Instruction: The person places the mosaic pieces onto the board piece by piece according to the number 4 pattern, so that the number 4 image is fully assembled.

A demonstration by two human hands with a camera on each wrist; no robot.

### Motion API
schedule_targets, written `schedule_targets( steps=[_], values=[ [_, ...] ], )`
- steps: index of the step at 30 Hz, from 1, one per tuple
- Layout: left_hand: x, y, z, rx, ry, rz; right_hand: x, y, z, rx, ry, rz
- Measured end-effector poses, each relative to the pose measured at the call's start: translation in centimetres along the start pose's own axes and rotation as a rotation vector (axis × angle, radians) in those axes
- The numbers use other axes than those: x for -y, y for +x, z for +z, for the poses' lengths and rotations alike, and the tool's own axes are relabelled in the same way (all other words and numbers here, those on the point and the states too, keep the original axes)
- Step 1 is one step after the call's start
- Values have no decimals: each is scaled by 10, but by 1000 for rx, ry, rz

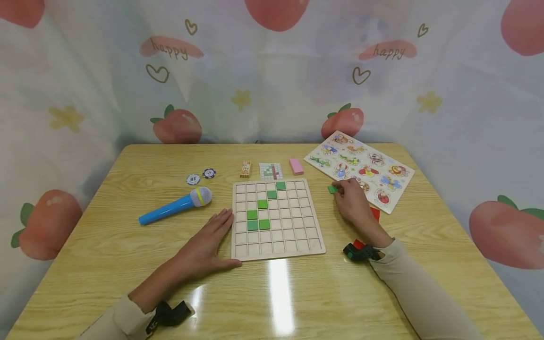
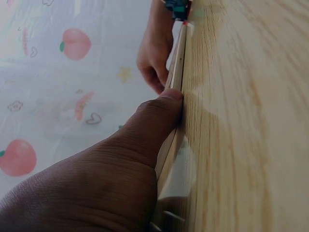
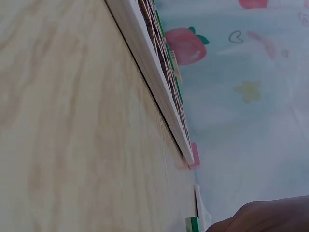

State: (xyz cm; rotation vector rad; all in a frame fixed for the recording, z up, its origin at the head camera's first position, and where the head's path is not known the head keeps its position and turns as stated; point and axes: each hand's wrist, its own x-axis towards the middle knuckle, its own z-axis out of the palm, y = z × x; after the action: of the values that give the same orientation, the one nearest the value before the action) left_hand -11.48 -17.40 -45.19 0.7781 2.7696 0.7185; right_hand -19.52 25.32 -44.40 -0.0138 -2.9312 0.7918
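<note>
A wooden grid board [image 1: 278,245] lies mid-table with several green tiles [image 1: 258,220] set in its squares. My left hand [image 1: 208,241] lies flat on the table, fingers straight, touching the board's left edge [image 2: 175,82]. My right hand [image 1: 350,200] rests to the right of the board and pinches a small green tile [image 1: 332,189] at its fingertips. In the right wrist view the board's edge [image 3: 159,82] runs across the frame and the green tile [image 3: 193,224] shows at the bottom by the hand.
A blue toy microphone [image 1: 174,206] lies left of the board. Two poker chips [image 1: 200,176], a small patterned block [image 1: 245,168], a pattern card [image 1: 271,170] and a pink eraser [image 1: 296,165] sit behind it. An animal puzzle board [image 1: 361,167] lies at the right. Red pieces [image 1: 375,213] lie under my right wrist.
</note>
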Motion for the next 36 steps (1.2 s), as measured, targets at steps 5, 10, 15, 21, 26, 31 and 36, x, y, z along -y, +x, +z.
schedule_targets(
  steps=[5,10,15,21,26,31,36],
  values=[
    [0,-1,0,4,2,-3,-1,0,-3,16,-4,-1],
    [1,-1,1,6,2,0,0,0,-10,46,22,17],
    [2,-1,2,4,3,8,11,-3,-22,57,66,-37],
    [2,0,1,-5,1,16,40,-15,-32,77,127,-200],
    [1,1,1,3,-21,12,62,-28,-35,98,129,-323],
    [1,1,3,6,-21,9,81,-36,-36,160,123,-407],
    [1,0,1,-3,-13,9,103,-36,-26,298,50,-481]
  ],
)
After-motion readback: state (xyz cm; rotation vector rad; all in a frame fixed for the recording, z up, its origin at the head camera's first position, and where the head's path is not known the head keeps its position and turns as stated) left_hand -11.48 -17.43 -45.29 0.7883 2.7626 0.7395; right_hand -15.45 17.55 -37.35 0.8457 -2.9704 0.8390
